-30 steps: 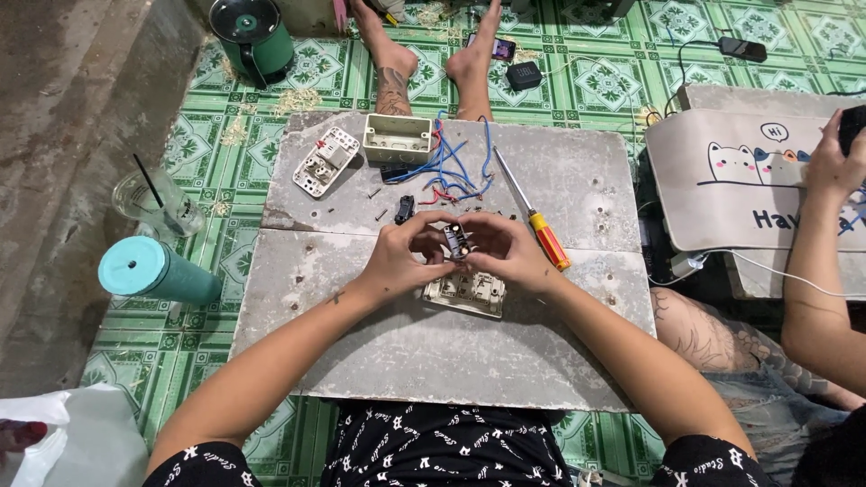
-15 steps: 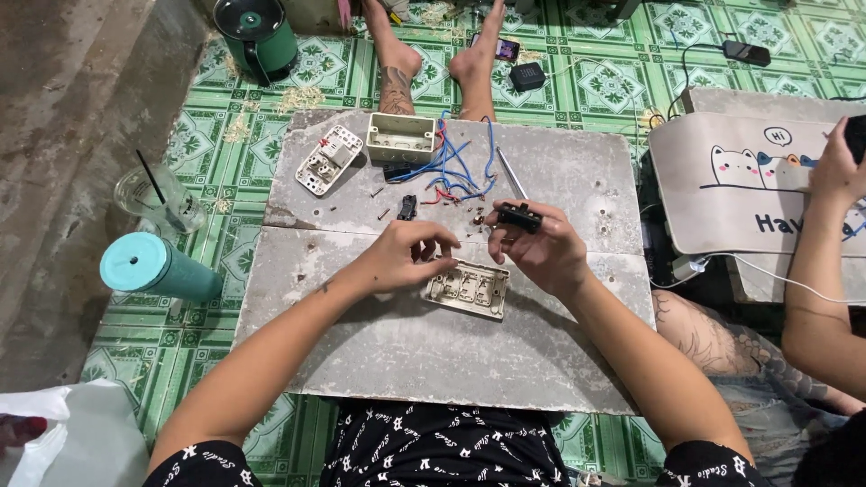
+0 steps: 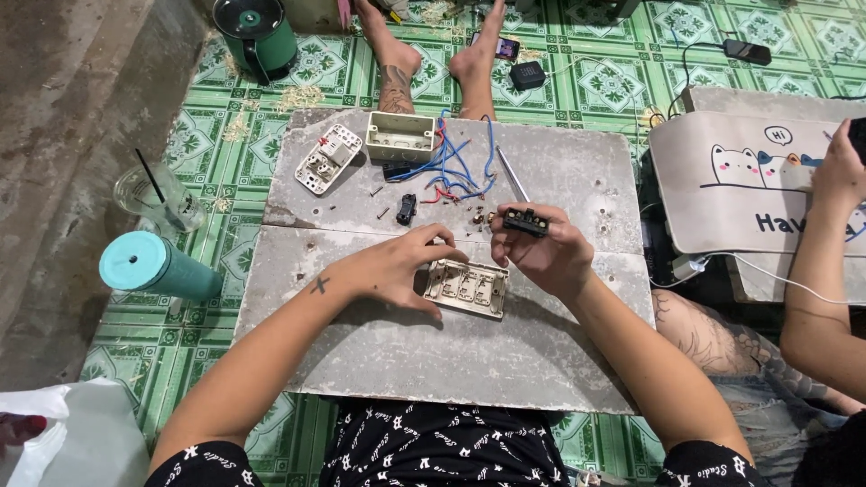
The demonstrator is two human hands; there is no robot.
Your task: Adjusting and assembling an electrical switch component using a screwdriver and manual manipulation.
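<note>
A beige switch plate (image 3: pixel 469 289) lies face down on the grey board (image 3: pixel 451 361). My left hand (image 3: pixel 401 271) rests on the plate's left end, fingers curled over its edge. Just above the plate's right end, my right hand (image 3: pixel 546 252) holds a small black switch module (image 3: pixel 525 222) between thumb and fingers. Another black module (image 3: pixel 407 208) lies on the board beyond my left hand, with small screws around it. Part of a screwdriver shaft (image 3: pixel 511 175) shows above my right hand.
At the board's far edge are a white socket face (image 3: pixel 328 160), a beige wall box (image 3: pixel 400 136) and blue and red wires (image 3: pixel 456 167). A teal tumbler (image 3: pixel 158 268) and a glass (image 3: pixel 158 198) stand left. Another person's feet (image 3: pixel 433 54) and arm (image 3: pixel 825 243) are near.
My hands came apart over the plate. The right hand lifted a black module up and to the right; the left hand settled on the plate's left end.
</note>
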